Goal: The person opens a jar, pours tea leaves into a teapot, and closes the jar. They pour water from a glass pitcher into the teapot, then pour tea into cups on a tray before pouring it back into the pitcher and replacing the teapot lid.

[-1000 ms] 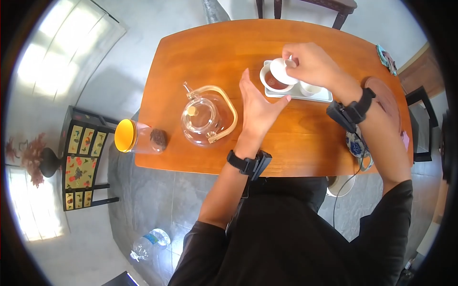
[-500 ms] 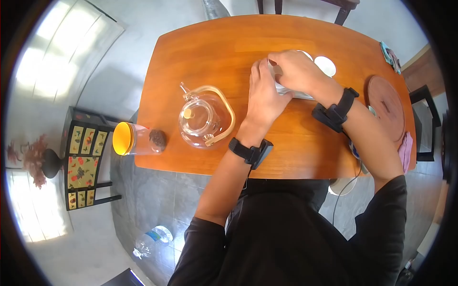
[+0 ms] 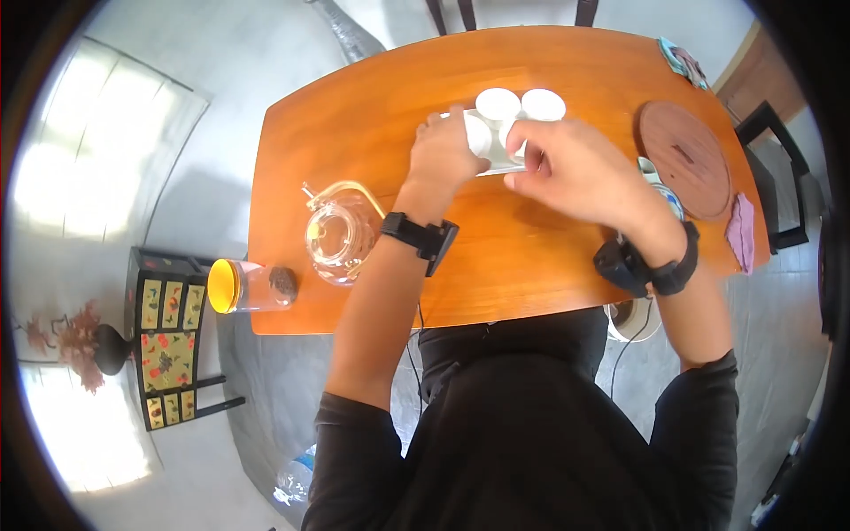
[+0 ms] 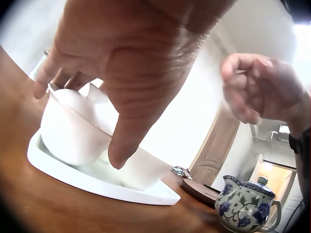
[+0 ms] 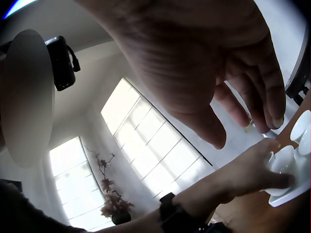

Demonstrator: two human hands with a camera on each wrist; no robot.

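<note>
A white lidded bowl (image 4: 73,128) stands on a white tray (image 4: 97,182), its lid (image 4: 75,102) sitting down inside the rim. My left hand (image 3: 440,159) spans the bowl, fingers on the far side and thumb on the near side. Just right of it, my right hand (image 3: 580,168) hovers with loosely bent fingers and holds nothing. Partly hidden behind its fingertips is a white cup (image 3: 512,143) on the tray. Two more white cups, the left one (image 3: 498,104) and the right one (image 3: 543,104), stand along the tray's far side.
To the left are a glass kettle (image 3: 336,243) with a looped handle and a yellow-lidded jar (image 3: 252,286) lying on its side. On the right lie a round brown board (image 3: 686,159) and a pink cloth (image 3: 741,232). A blue-flowered teapot (image 4: 245,206) stands near the right forearm.
The right hand carried the lid to the bowl, let go and drew away to the right. My left hand closed in around the bowl. The head view has shifted.
</note>
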